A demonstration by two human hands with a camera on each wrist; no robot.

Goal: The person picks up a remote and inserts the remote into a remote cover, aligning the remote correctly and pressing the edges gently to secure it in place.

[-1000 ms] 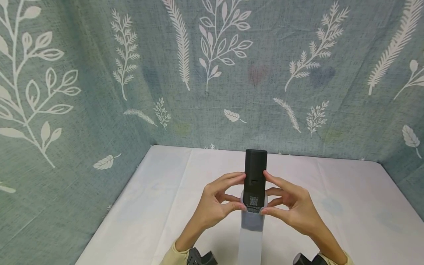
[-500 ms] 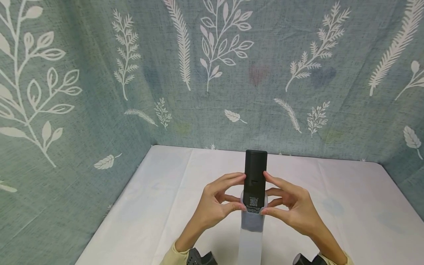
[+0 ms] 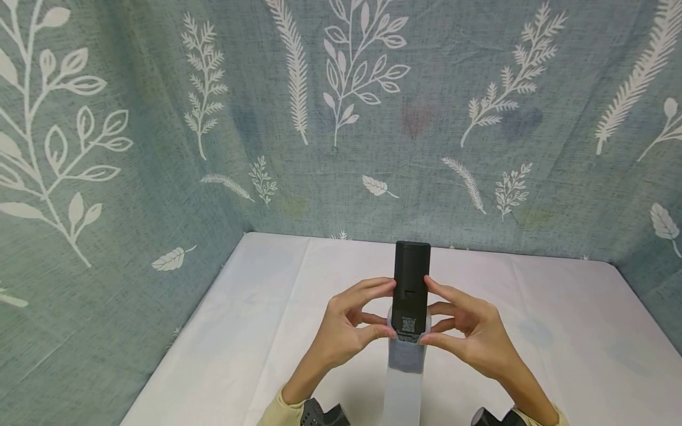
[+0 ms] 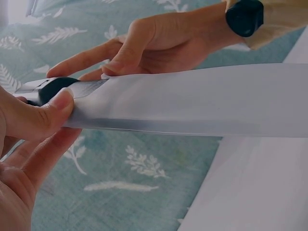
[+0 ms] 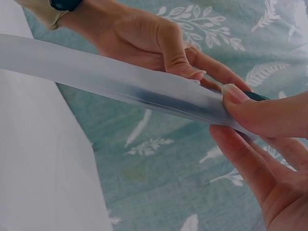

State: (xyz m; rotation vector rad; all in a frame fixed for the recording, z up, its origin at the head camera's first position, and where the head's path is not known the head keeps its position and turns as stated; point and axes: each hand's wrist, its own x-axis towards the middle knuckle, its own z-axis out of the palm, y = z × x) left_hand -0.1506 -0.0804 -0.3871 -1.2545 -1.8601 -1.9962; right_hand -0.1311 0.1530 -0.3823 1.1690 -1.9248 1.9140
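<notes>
A black remote control, its back with a printed label facing me, stands upright with its lower end inside the mouth of a long translucent plastic sleeve. On the left, my left hand pinches the sleeve's edge between thumb and fingers, its index fingertip against the remote's side. My right hand does the same on the opposite edge. In the left wrist view the left thumb lies over the sleeve's mouth. The right wrist view has the right thumb on the sleeve, whose long tail hangs toward me.
A white-covered table lies beneath the hands. Behind and to the left hangs a blue-green curtain with white leaf prints. Dark devices sit at both wrists, such as the left wrist device.
</notes>
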